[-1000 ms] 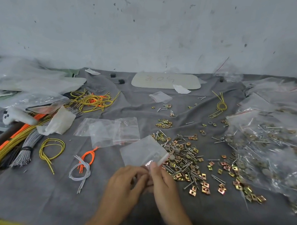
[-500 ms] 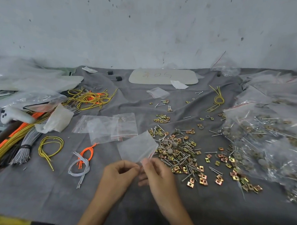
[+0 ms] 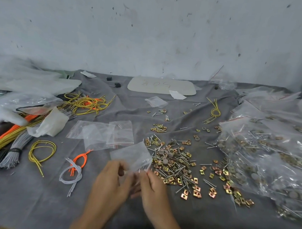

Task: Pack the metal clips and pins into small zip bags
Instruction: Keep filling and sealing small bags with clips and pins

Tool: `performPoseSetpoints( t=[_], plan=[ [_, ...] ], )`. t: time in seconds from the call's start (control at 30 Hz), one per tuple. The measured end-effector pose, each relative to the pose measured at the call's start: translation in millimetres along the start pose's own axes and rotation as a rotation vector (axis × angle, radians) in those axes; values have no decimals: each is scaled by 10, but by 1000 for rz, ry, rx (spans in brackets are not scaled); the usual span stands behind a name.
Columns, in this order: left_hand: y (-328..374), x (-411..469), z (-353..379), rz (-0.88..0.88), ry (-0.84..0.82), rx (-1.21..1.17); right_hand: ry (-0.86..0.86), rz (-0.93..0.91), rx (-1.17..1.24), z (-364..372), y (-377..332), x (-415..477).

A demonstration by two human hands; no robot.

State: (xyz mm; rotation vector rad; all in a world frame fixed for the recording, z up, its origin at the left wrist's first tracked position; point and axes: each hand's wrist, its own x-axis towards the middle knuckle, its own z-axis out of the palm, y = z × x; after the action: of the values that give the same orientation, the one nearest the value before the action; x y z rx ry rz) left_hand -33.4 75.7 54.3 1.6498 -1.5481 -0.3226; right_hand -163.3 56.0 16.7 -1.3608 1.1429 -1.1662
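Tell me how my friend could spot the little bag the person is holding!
Start at the grey cloth and find the two hands near its front edge. The small clear zip bag sticks up between the left hand and right hand, beside the pile of clips and pins. Unlike the empty bags lying flat behind, it's lifted and pinched.

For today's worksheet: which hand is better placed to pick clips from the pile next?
Probably the right hand: the pile lies beside it; the left hand, farther off, can hold the bag.
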Motion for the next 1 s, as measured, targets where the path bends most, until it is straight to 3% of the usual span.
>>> performPoseSetpoints(
  t=[0.1,0.37,0.5,0.67,0.8,1.0],
  plan=[
    [54,-12,12,149,-124,260,20,-71,-124,-21,-4,-27],
    [174,83,-312,341,292,213,-14,11,40,49,4,-43],
    [19,37,-326,520,266,238,-33,4,-62,74,19,-35],
    [-266,58,-270,469,376,266,-20,-78,-496,148,-78,44],
    [-381,57,-265,373,518,292,-28,-5,-504,147,-112,78],
    [-376,15,-127,337,410,430,40,-32,-568,164,-101,77]
  ],
)
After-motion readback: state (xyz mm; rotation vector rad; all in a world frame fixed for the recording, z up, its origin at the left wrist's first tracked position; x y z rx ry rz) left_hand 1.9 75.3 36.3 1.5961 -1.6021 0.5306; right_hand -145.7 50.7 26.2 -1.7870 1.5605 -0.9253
